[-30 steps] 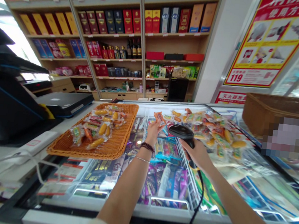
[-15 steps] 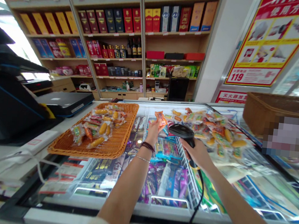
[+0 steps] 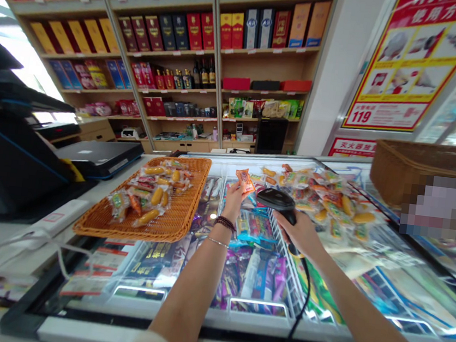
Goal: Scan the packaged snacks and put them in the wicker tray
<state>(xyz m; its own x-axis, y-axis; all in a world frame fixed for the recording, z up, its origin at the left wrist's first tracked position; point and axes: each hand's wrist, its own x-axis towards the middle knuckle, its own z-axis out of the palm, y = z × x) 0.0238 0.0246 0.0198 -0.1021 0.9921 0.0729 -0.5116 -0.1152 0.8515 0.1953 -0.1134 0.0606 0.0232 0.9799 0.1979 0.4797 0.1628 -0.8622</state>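
Note:
My left hand (image 3: 233,198) is closed on a small orange snack packet (image 3: 245,182), held up above the glass top of a freezer. Facing it from the right is a black barcode scanner (image 3: 277,199), its handle wrapped by my right hand (image 3: 301,231). The scanner's head is near the packet but apart from it. A black cable (image 3: 302,306) hangs from the handle. To the left, an orange wicker tray (image 3: 94,221) holds several wrapped snacks (image 3: 155,195). More wrapped snacks (image 3: 335,200) lie in a loose pile on the glass to the right.
Under the glass, the chest freezer (image 3: 121,310) holds wire baskets of colourful packs. A brown basket (image 3: 430,161) stands at the right. On the left are a black terminal (image 3: 6,162) and white cables (image 3: 58,245). Shelves of boxes (image 3: 173,33) line the back.

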